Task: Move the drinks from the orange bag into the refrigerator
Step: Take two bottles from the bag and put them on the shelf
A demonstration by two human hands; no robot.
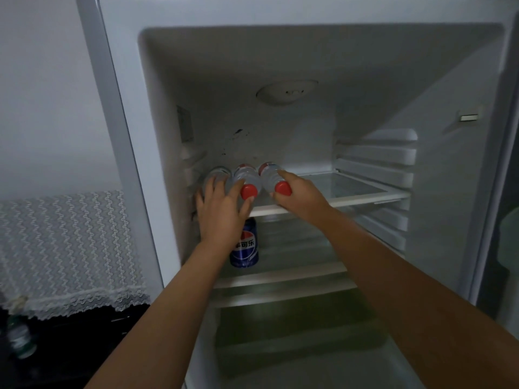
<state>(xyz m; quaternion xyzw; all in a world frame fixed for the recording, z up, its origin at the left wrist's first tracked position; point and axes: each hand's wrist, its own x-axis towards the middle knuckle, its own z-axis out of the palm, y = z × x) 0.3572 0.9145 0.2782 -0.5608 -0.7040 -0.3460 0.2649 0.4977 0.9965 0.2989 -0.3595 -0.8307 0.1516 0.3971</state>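
Left bottle (214, 175) mostly hidden behind left hand (222, 211); cap prob. covered.

Upper glass shelf (365, 196): three lying bottles (250, 176) crowd its left end – the right half stands open; a cola can (245, 245) blocks the lower shelf's left

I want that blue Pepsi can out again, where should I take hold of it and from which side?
Grip the blue Pepsi can around its round side wall, coming from the open front right. It stands upright on the lower shelf, and the left hand covers its top-left.
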